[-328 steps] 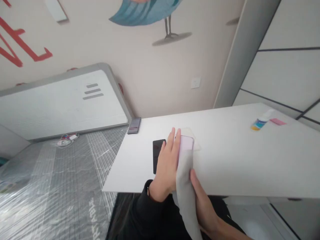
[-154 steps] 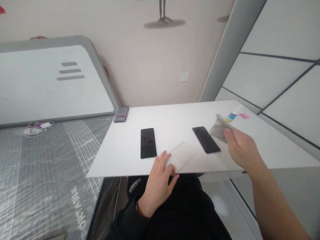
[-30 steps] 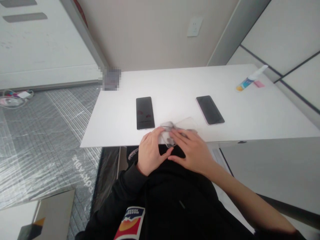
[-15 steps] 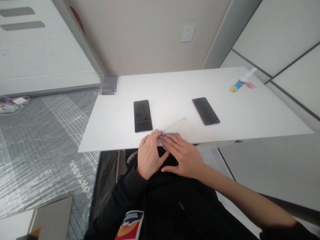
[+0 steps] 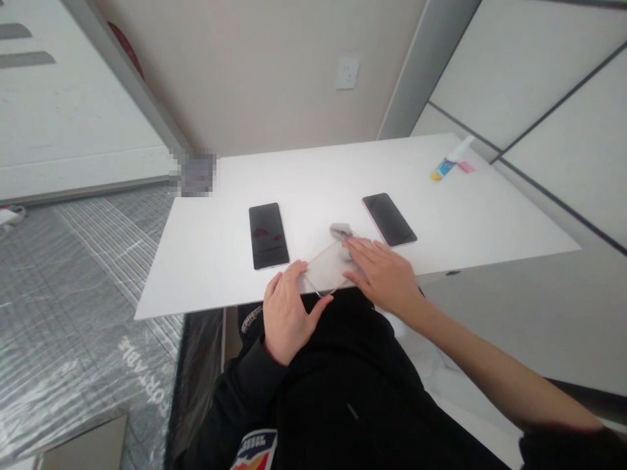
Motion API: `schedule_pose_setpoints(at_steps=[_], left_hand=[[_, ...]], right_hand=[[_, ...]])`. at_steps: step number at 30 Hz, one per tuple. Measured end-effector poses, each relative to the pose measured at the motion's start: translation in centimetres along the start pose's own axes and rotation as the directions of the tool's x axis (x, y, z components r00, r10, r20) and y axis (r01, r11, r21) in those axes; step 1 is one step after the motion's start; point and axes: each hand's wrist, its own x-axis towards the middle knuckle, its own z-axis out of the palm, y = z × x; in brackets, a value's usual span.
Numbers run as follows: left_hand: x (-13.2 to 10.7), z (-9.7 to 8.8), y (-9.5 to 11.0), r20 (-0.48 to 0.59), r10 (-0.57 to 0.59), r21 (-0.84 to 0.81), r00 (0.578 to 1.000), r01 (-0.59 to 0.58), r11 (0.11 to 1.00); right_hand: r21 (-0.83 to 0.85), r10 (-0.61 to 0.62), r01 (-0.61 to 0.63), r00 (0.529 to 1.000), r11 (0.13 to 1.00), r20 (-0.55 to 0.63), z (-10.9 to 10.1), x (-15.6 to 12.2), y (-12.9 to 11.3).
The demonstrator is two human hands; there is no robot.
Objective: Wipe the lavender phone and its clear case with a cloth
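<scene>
A clear phone case [image 5: 326, 267] lies at the near edge of the white table [image 5: 318, 176]. My left hand [image 5: 287, 316] pinches the case's near corner between thumb and fingers. My right hand [image 5: 385, 274] lies on the case's far right side, fingers flat and pressing a small grey cloth [image 5: 341, 231] that sticks out past the fingertips. A black phone [image 5: 267, 234] lies screen up just left of the case. A second phone [image 5: 389, 219] with a pinkish rim lies to the right of it.
A small spray bottle [image 5: 447, 164] and a pink slip [image 5: 466, 167] lie at the table's far right corner. A blurred dark item [image 5: 197, 172] sits at the far left corner. Plastic-wrapped grey flooring [image 5: 73, 274] spreads to the left; a wall socket [image 5: 347, 72] is behind.
My right hand has slid with the cloth from the case's near end to its far end. My left hand stays on the near corner. The view has shifted slightly.
</scene>
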Motion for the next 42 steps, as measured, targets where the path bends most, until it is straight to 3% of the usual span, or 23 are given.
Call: schedule_pose_setpoints(at_steps=[1, 3, 5, 8, 12, 15, 19, 21, 22, 25, 28, 29, 32, 35, 39, 42], left_hand=[[0.0, 0.0, 0.0, -0.003, 0.004, 0.003, 1.000, -0.004, 1.000], [0.0, 0.0, 0.0, -0.009, 0.017, 0.004, 1.000, -0.017, 1.000], [-0.1, 0.0, 0.0, -0.014, 0.018, -0.002, 1.000, -0.018, 1.000], [-0.1, 0.0, 0.1, -0.025, -0.003, -0.007, 1.000, 0.003, 1.000], [0.0, 0.1, 0.1, -0.012, -0.021, -0.013, 1.000, 0.020, 1.000], [0.0, 0.1, 0.1, -0.039, -0.017, -0.012, 0.999, 0.016, 1.000], [-0.1, 0.2, 0.0, -0.052, -0.010, -0.019, 0.999, 0.009, 1.000], [-0.1, 0.1, 0.1, -0.053, -0.017, -0.015, 0.998, 0.017, 1.000], [-0.1, 0.1, 0.1, -0.053, -0.016, -0.015, 0.998, 0.015, 1.000], [-0.2, 0.1, 0.2, -0.046, -0.018, -0.029, 0.999, 0.017, 0.999], [-0.2, 0.2, 0.2, -0.044, -0.039, -0.020, 0.998, 0.038, 0.999], [-0.2, 0.2, 0.2, -0.039, -0.043, -0.019, 0.998, 0.042, 0.999], [-0.1, 0.2, 0.2, -0.029, -0.043, -0.020, 0.999, 0.042, 0.999], [-0.1, 0.1, 0.2, -0.040, -0.038, 0.002, 0.998, 0.038, 0.999], [-0.1, 0.1, 0.2, -0.024, -0.025, 0.014, 0.999, 0.025, 1.000], [-0.1, 0.2, 0.2, -0.034, -0.030, 0.033, 0.999, 0.031, 0.999]], right_hand=[[-0.003, -0.010, 0.010, 1.000, 1.000, -0.002, 0.0, 0.1, -0.1], [0.086, -0.165, 0.162, 0.986, 0.983, 0.030, 0.0, 0.2, -0.5], [0.171, -0.248, 0.235, 0.967, 0.957, 0.060, -0.1, 0.3, -0.8], [0.052, -0.054, 0.053, 0.998, 0.997, 0.022, -0.2, 0.4, -0.6], [0.202, -0.229, 0.211, 0.970, 0.957, 0.074, -0.3, 0.4, -0.4], [0.098, -0.062, 0.062, 0.998, 0.993, -0.003, -0.2, 0.4, -0.3], [0.233, -0.278, 0.261, 0.960, 0.937, 0.040, -0.1, 0.4, 0.0], [0.122, -0.119, 0.121, 0.993, 0.985, -0.019, -0.1, 0.4, 0.2], [0.097, -0.108, 0.111, 0.994, 0.989, -0.031, -0.1, 0.4, 0.3], [0.193, -0.290, 0.277, 0.956, 0.941, 0.043, -0.1, 0.4, 0.7], [0.066, -0.124, 0.128, 0.991, 0.990, -0.057, 0.0, 0.3, 1.2], [0.047, -0.141, 0.145, 0.987, 0.988, -0.072, 0.0, 0.3, 1.4], [0.124, -0.281, 0.276, 0.959, 0.953, 0.028, 0.0, -0.1, 1.6], [0.017, -0.114, 0.115, 0.991, 0.993, -0.064, 0.0, -0.3, 1.6], [0.150, -0.307, 0.302, 0.951, 0.941, 0.012, 0.1, -0.3, 1.4], [0.064, -0.149, 0.152, 0.987, 0.986, -0.059, 0.0, 0.0, 1.3]])
